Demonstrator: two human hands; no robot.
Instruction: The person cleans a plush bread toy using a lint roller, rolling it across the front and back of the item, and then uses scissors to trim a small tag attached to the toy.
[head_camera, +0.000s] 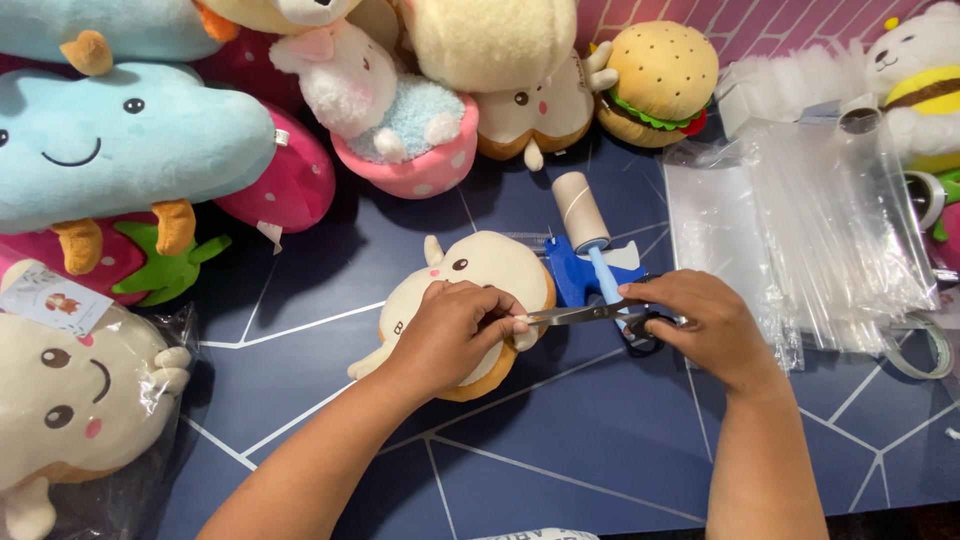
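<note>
Desk (560, 450): dark blue surface with thin white angular lines. Far left, bagged cream plush (70, 400); above it a blue cloud plush (120, 140). Left hand (455, 330) presses down on a cream toast plush (470, 275) at desk centre, fingers curled over its edge. Right hand (700, 325) has fingers closed through the handles of scissors (585, 315), blades nearly closed, tips at the plush by the left hand. Behind: lint roller (585, 215), burger plush (660, 80). Right: stack of clear plastic bags (820, 230). Pink wall panel (760, 25) at rear.
</note>
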